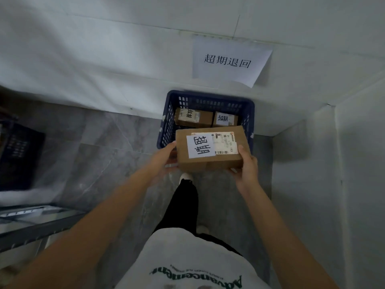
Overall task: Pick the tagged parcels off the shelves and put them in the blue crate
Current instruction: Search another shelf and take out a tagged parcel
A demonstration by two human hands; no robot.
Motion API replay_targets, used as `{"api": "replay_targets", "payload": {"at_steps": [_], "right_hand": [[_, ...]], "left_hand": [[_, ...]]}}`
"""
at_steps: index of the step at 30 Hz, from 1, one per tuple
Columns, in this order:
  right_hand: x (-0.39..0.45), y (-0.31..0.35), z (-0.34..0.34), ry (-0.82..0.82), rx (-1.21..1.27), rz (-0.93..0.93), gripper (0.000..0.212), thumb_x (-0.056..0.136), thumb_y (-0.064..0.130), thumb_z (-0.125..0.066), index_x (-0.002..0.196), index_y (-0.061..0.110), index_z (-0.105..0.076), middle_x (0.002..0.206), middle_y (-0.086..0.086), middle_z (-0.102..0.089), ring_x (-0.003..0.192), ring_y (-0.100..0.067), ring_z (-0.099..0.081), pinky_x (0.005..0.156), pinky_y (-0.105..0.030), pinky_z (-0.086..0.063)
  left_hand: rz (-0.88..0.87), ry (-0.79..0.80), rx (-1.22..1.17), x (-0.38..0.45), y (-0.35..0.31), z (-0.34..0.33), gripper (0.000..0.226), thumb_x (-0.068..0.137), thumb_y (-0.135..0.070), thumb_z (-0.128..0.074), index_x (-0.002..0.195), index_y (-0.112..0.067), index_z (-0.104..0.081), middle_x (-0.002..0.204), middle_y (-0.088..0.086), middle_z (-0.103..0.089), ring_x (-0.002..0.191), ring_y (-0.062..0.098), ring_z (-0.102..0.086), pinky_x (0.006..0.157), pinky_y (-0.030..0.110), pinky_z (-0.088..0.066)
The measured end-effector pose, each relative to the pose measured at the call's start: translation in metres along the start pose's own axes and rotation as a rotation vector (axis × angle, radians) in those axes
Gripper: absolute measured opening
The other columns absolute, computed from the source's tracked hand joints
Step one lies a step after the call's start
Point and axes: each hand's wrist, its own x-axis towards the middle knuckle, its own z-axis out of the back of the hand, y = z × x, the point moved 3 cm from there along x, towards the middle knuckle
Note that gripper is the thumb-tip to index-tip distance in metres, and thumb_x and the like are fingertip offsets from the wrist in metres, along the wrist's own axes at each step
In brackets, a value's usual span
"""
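I hold a brown cardboard parcel [210,161] with a white handwritten tag and a shipping label on top. My left hand [164,155] grips its left side and my right hand [246,163] grips its right front corner. The parcel hovers over the near edge of the blue crate [166,122], which stands on the floor against the white wall. Two tagged brown parcels lie inside the crate, one on the left [192,118] and one on the right [226,119].
A white paper sign [229,61] with printed characters hangs on the wall above the crate. A dark crate [18,155] and a metal shelf edge [39,224] are at the left. A wall corner closes in on the right. Grey tiled floor lies below.
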Motion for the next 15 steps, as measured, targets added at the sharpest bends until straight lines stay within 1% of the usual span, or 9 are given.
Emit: {"api": "replay_targets", "payload": {"at_steps": [2,3,4,5,6,7,9,11,15], "right_hand": [[0.022,-0.001,-0.018,-0.005,-0.054,-0.023,0.036,0.084,0.034,-0.071,0.110,0.023,-0.048,0.118,-0.004,-0.060,0.109,-0.023,-0.060,0.086,-0.044,-0.054],[0.033,-0.002,-0.026,-0.021,-0.109,-0.028,0.034,0.085,0.035,-0.070,0.110,0.024,-0.050,0.118,-0.001,-0.060,0.109,-0.020,-0.058,0.093,-0.045,-0.050],[0.044,-0.004,-0.032,-0.040,-0.175,-0.027,0.034,0.085,0.037,-0.069,0.111,0.023,-0.052,0.116,0.002,-0.060,0.108,-0.016,-0.057,0.096,-0.043,-0.047],[0.057,-0.005,-0.038,-0.055,-0.241,-0.014,0.036,0.087,0.037,-0.068,0.116,0.020,-0.055,0.115,0.003,-0.061,0.107,-0.013,-0.056,0.093,-0.037,-0.047],[0.068,-0.006,-0.044,-0.069,-0.300,0.006,0.040,0.088,0.036,-0.066,0.120,0.015,-0.056,0.115,0.003,-0.062,0.106,-0.012,-0.057,0.086,-0.029,-0.047],[0.080,-0.007,-0.050,-0.078,-0.355,0.029,0.041,0.090,0.034,-0.065,0.124,0.011,-0.058,0.116,0.001,-0.063,0.103,-0.010,-0.058,0.080,-0.023,-0.047],[0.104,-0.008,-0.058,-0.080,-0.457,0.058,0.039,0.093,0.030,-0.061,0.125,0.008,-0.060,0.118,-0.002,-0.065,0.098,-0.008,-0.060,0.078,-0.019,-0.047],[0.129,-0.011,-0.064,-0.079,-0.554,0.067,0.037,0.095,0.030,-0.059,0.124,0.008,-0.061,0.118,-0.005,-0.066,0.101,-0.013,-0.061,0.084,-0.025,-0.048],[0.189,-0.020,-0.070,-0.078,-0.740,0.049,0.039,0.095,0.036,-0.058,0.126,0.013,-0.061,0.118,-0.004,-0.066,0.106,-0.020,-0.061,0.093,-0.040,-0.050]], "left_hand": [[-0.014,-0.012,0.006,0.026,-0.022,0.000,0.041,0.100,-0.039,-0.045,0.127,-0.012,-0.058,0.118,0.006,-0.065,0.104,0.022,-0.061,0.090,0.034,-0.051],[-0.013,-0.021,0.008,0.040,-0.032,0.001,0.041,0.101,-0.038,-0.042,0.129,-0.012,-0.057,0.120,0.006,-0.064,0.101,0.020,-0.061,0.084,0.029,-0.051],[-0.010,-0.032,0.010,0.054,-0.041,0.003,0.040,0.102,-0.037,-0.041,0.128,-0.012,-0.057,0.120,0.007,-0.063,0.098,0.018,-0.061,0.077,0.025,-0.050],[-0.002,-0.050,0.014,0.071,-0.049,0.005,0.039,0.102,-0.036,-0.041,0.127,-0.011,-0.057,0.120,0.008,-0.064,0.096,0.018,-0.061,0.072,0.024,-0.050],[0.014,-0.072,0.022,0.089,-0.055,0.008,0.039,0.101,-0.036,-0.042,0.125,-0.010,-0.058,0.120,0.009,-0.065,0.097,0.019,-0.062,0.075,0.026,-0.052],[0.034,-0.090,0.028,0.107,-0.060,0.009,0.040,0.101,-0.037,-0.043,0.126,-0.009,-0.058,0.121,0.010,-0.065,0.100,0.022,-0.063,0.083,0.031,-0.054],[0.082,-0.116,0.063,0.144,-0.064,0.011,0.044,0.100,-0.040,-0.043,0.128,-0.008,-0.057,0.123,0.012,-0.065,0.109,0.026,-0.062,0.100,0.039,-0.048],[0.107,-0.121,0.125,0.177,-0.066,0.009,0.044,0.100,-0.042,-0.042,0.127,-0.011,-0.056,0.122,0.010,-0.064,0.110,0.025,-0.061,0.105,0.041,-0.044],[0.069,-0.126,0.289,0.244,-0.063,0.004,0.047,0.099,-0.047,-0.037,0.131,-0.016,-0.053,0.123,0.007,-0.061,0.112,0.025,-0.057,0.103,0.040,-0.042]]}}
